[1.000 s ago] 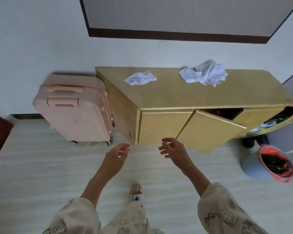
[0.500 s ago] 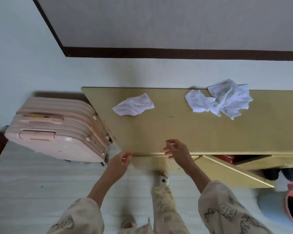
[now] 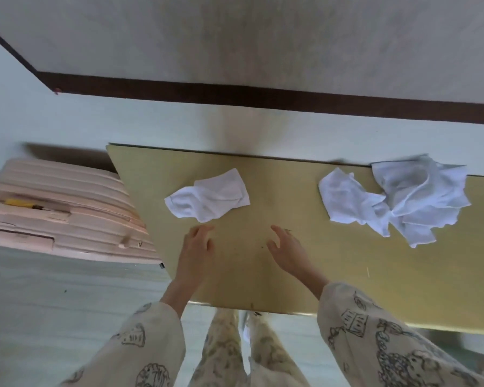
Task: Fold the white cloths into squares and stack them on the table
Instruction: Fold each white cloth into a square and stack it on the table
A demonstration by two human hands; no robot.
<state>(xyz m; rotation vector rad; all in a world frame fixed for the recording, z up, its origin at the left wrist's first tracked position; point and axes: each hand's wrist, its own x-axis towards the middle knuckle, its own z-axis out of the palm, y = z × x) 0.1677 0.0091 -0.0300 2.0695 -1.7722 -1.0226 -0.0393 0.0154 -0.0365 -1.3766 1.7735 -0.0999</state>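
Task status: not started, as far as the view shows. No folded square and no stack is visible anywhere.

The long yellow-olive wooden table point(image 3: 333, 261) stands against the far wall and carries all the work items.

A pink ribbed hard-shell suitcase point(image 3: 62, 210) stands on the floor just beside the table's left end; it plays no part in the task.

A crumpled heap of white cloths point(image 3: 397, 196) lies at the far right of the tabletop, touching or nearly touching the far edge. How many cloths it contains cannot be told; at least two layers show. All are unfolded.

A single loosely rumpled white cloth point(image 3: 208, 198) lies left of centre, well apart from the heap. It is partly doubled over on itself but is not a square.

The left hand point(image 3: 196, 247) hovers over the table just near of the single cloth, fingers relaxed and extended, holding nothing. The right hand point(image 3: 287, 248) is to its right over bare tabletop, fingers spread loosely, also empty.

Judgement: the single cloth is likely the first piece to be taken. Every fold and the whole stack remain to be done.
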